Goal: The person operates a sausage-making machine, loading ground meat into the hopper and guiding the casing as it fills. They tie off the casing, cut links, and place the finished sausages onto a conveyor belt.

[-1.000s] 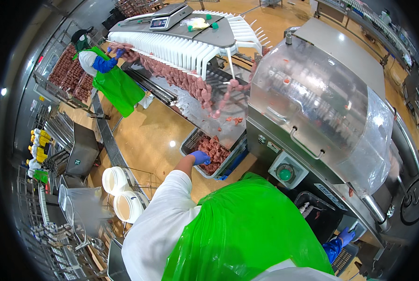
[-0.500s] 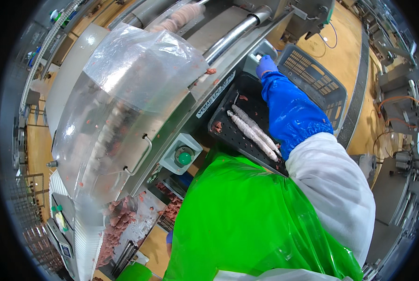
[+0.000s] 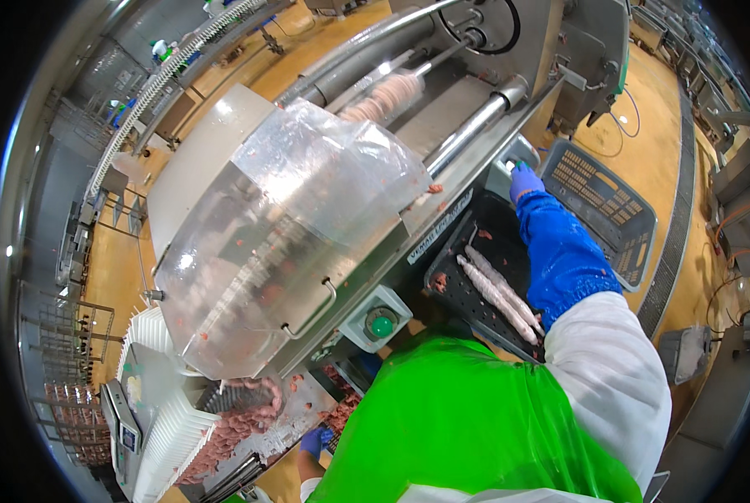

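My right arm, in a blue sleeve cover, reaches out to the far right. In a purple glove, my right hand (image 3: 524, 180) is closed at a button on a small grey control box (image 3: 501, 174); its fingers partly hide the button. Below the forearm, a black perforated crate (image 3: 461, 308) holds long, whitish, pleated casing sticks (image 3: 502, 295) and scraps of pink meat. The crate sits beside a steel sausage machine with a clear plastic cover (image 3: 308, 184). A pinkish pleated casing (image 3: 383, 96) sits on its rod. My left hand cannot be made out.
A second control box bears a green button (image 3: 381, 326). A grey crate (image 3: 635, 210) leans at the right. Linked pink sausages (image 3: 245, 440) lie on a table at the lower left. Close by is another purple-gloved hand (image 3: 315, 440) with a bare wrist; whose it is, I cannot tell.
The view has shifted, so the machine and crate appear further right and lower. My right hand stays at the control box. The other gloved hand at lower left shows more fully.
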`<state>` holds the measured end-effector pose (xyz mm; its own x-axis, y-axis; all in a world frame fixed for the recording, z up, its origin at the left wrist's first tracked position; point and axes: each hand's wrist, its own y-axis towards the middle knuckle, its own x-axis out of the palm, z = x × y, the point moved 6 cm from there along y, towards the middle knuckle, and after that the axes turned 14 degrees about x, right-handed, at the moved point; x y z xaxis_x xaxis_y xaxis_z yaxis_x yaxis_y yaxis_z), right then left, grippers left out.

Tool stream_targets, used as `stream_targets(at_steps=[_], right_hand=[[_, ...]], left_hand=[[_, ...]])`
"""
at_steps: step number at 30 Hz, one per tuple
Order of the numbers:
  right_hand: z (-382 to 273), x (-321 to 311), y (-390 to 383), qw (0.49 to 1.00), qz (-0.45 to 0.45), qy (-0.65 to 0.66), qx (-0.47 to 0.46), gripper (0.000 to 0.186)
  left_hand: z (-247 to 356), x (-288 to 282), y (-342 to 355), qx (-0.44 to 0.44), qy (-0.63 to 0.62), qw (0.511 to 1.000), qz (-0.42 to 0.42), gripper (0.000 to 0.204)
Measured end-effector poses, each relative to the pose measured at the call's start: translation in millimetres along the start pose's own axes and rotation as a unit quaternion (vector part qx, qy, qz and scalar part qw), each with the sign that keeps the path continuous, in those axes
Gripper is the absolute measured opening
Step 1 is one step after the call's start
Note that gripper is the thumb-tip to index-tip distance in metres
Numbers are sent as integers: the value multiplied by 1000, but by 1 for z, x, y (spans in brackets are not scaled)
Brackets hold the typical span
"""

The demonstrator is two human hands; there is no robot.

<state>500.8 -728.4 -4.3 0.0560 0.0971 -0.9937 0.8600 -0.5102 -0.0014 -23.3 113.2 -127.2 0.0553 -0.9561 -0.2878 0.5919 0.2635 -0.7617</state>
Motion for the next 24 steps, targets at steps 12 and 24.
stream_targets(at_steps=[12, 24], right_hand=[[0, -10, -14, 999, 1, -4, -38, 39], [-30, -42, -21, 996, 31, 74, -49, 43]], left_hand=[[24, 38, -6, 39, 29, 999, -24, 34], [-4, 67, -29, 42, 81, 995, -28, 28]])
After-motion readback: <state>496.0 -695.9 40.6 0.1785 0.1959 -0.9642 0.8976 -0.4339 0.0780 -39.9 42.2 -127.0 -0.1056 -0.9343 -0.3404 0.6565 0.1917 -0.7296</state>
